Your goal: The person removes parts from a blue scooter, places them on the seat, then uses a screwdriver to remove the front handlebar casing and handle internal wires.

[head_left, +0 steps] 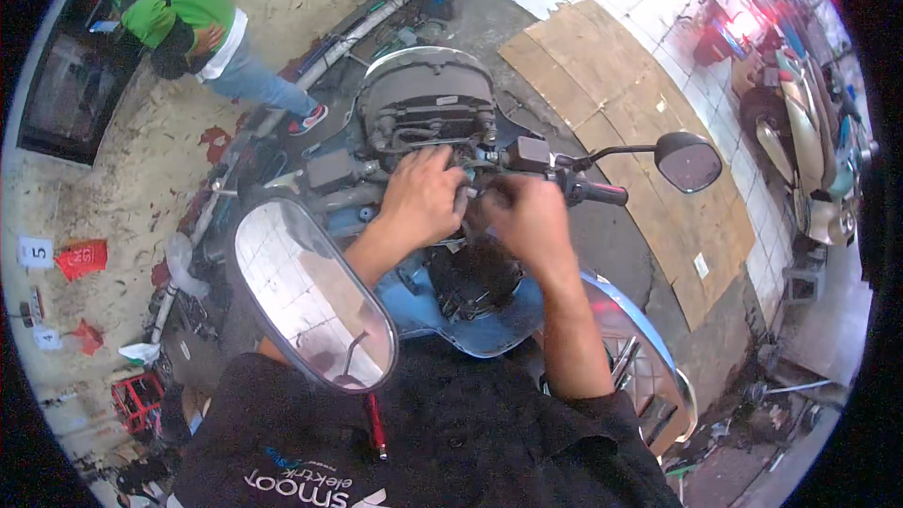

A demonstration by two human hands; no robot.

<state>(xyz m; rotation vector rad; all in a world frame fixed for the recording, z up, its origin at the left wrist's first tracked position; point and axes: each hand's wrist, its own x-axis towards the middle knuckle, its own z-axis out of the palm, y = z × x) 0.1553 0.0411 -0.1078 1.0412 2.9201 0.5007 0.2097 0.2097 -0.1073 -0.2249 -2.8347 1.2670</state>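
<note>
Both my hands work at the middle of the handlebar (527,162) of the blue scooter (470,310), just below the gauge cluster (428,103): my left hand (420,198) and right hand (529,216) have fingers curled around a small part there, which I cannot see clearly. I judge the next move needs a fine, steady grip; the big left mirror (310,296) hides part of my view.

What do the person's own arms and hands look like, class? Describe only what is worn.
Both forearms are bare and come out of a dark, short-sleeved shirt. The left hand and the right hand wear no gloves. No watch or wristband shows on either wrist.
</note>
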